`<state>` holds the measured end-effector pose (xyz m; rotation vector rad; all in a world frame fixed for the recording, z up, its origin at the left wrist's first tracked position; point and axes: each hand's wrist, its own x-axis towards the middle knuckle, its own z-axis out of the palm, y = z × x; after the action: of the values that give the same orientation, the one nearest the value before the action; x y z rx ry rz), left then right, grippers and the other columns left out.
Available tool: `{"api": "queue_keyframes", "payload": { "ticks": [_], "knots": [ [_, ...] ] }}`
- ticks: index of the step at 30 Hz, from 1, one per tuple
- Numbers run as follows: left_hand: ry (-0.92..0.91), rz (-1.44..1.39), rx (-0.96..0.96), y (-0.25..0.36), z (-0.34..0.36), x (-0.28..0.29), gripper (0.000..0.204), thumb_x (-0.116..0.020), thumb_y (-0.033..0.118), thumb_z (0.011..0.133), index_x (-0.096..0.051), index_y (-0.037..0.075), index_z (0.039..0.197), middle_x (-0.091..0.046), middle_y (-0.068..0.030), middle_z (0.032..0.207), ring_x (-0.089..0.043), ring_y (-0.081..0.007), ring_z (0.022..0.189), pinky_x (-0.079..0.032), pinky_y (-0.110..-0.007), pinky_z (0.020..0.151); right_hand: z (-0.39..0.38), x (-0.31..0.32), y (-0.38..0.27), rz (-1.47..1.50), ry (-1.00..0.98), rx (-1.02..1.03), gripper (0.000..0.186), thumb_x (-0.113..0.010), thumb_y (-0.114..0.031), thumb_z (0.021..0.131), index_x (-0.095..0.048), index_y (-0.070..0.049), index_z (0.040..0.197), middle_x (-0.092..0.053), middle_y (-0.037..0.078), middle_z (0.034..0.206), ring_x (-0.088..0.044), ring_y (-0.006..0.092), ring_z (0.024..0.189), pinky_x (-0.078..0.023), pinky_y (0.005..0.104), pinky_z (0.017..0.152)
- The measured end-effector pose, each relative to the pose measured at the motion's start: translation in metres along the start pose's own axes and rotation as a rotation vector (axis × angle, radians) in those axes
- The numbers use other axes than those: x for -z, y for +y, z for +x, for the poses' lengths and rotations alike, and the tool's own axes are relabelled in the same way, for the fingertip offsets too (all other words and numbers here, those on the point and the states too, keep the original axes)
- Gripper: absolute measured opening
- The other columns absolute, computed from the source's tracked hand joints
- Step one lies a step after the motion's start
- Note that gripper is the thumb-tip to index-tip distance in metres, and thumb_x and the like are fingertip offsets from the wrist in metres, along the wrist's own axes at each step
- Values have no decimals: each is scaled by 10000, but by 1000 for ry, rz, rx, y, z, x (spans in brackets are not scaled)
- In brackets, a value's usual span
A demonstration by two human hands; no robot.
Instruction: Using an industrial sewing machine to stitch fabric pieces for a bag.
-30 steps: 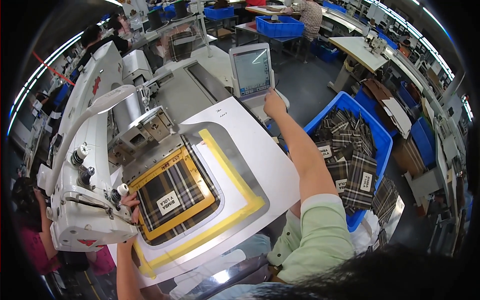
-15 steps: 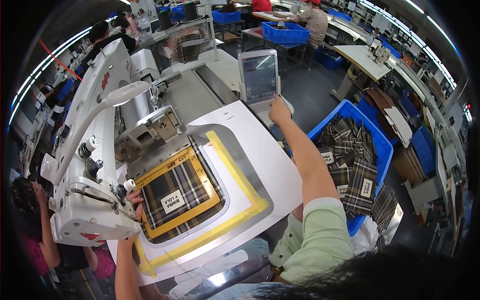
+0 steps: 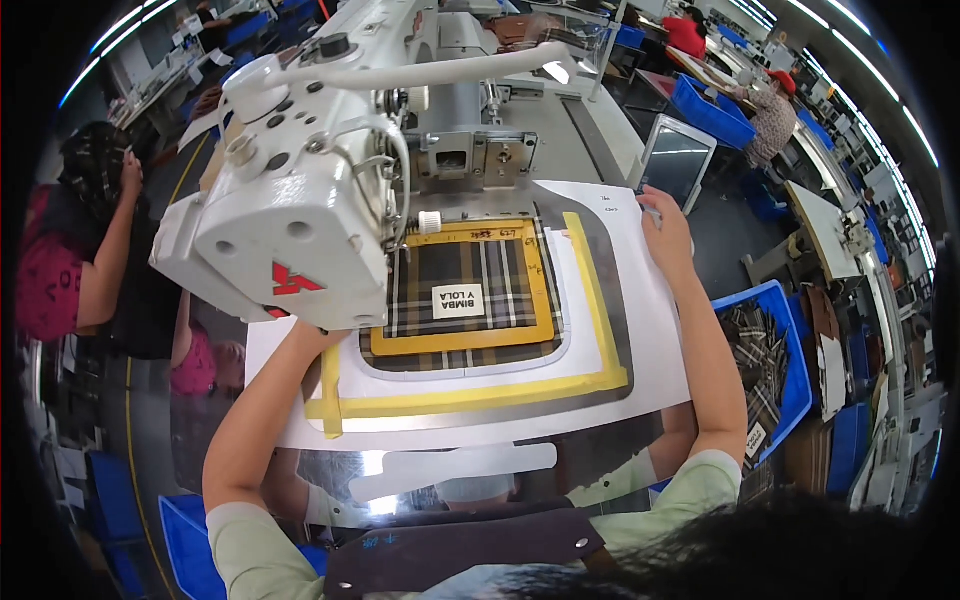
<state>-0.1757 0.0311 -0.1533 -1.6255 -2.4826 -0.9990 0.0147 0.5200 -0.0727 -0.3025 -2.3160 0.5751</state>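
Plaid fabric point(image 3: 505, 285) with a white label point(image 3: 458, 301) lies framed by a yellow template point(image 3: 460, 344) under the sewing machine point(image 3: 290, 240). Around it sits a plate edged with yellow tape point(image 3: 480, 398) on a white sheet point(image 3: 655, 330). My left hand reaches in beside the template's left side; only its wrist area point(image 3: 318, 338) shows, the fingers being hidden behind the machine head. At the sheet's far right edge, close to the control screen point(image 3: 676, 160), my right hand point(image 3: 664, 228) is open, finger and thumb apart, with nothing visible in it.
A blue bin point(image 3: 795, 375) of plaid pieces stands to my right. The lamp arm point(image 3: 430, 68) crosses over the machine head. At left is a person in a pink-and-black top point(image 3: 60, 260); another person point(image 3: 772, 120) works at the far right.
My view has turned left and the scene has shifted right. My right hand has come off the screen, back to the sheet's edge. My left fingers, visible before beside the template, are now hidden.
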Motion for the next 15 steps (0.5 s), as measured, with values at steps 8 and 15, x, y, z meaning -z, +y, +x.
{"api": "queue_keyframes", "payload": {
  "ticks": [8, 15],
  "knots": [
    [80, -158, -58, 61, 15, 15, 288, -514, 5, 873, -542, 11, 1160, -552, -97, 1209, -507, -176, 1118, -409, -296, 950, -24, 21, 103, -321, 2, -382, 268, -518, -66, 769, -642, -96, 1006, -515, 87, 1297, -523, 294, 1144, -434, 360, 937],
    [108, -442, 205, 74, 32, 8, 271, -539, 31, 858, -569, 25, 1128, -562, -98, 1197, -531, -179, 1073, -406, -289, 933, -20, 11, 145, -531, -286, -433, 372, -510, -65, 749, -638, -132, 1092, -353, 54, 1450, -511, 278, 1175, -434, 387, 963]
  ]
}}
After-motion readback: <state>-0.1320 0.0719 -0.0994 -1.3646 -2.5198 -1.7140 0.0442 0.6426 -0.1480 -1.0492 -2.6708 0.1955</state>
